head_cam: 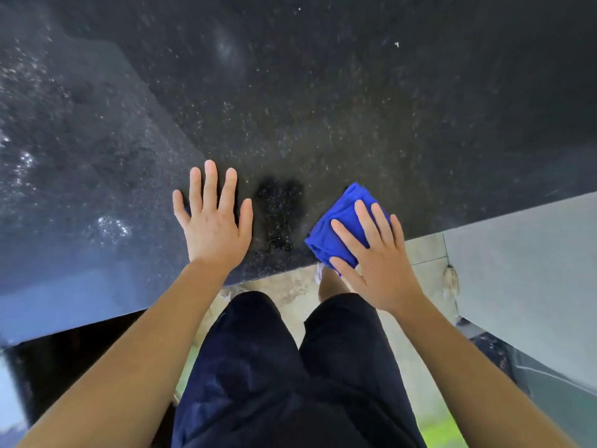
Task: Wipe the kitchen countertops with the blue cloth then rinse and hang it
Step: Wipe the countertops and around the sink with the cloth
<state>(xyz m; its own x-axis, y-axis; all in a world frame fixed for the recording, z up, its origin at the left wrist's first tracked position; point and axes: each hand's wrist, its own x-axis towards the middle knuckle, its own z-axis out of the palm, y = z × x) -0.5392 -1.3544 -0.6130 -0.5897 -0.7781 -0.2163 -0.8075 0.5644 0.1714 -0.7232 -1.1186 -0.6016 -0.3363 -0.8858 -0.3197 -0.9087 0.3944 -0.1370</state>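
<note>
A folded blue cloth (336,224) lies on the black speckled countertop (290,108) close to its front edge. My right hand (378,257) presses flat on the cloth with fingers spread, covering its near right part. My left hand (213,221) rests palm down on the bare counter to the left of the cloth, fingers apart, holding nothing. A darker patch of counter (277,211) shows between the two hands.
The counter's front edge runs diagonally below my hands. A pale grey wall or panel (523,260) stands at the right, beige floor tiles (423,250) below. A dark opening (80,347) sits under the counter at the left. My legs in dark shorts (274,367) stand against the edge.
</note>
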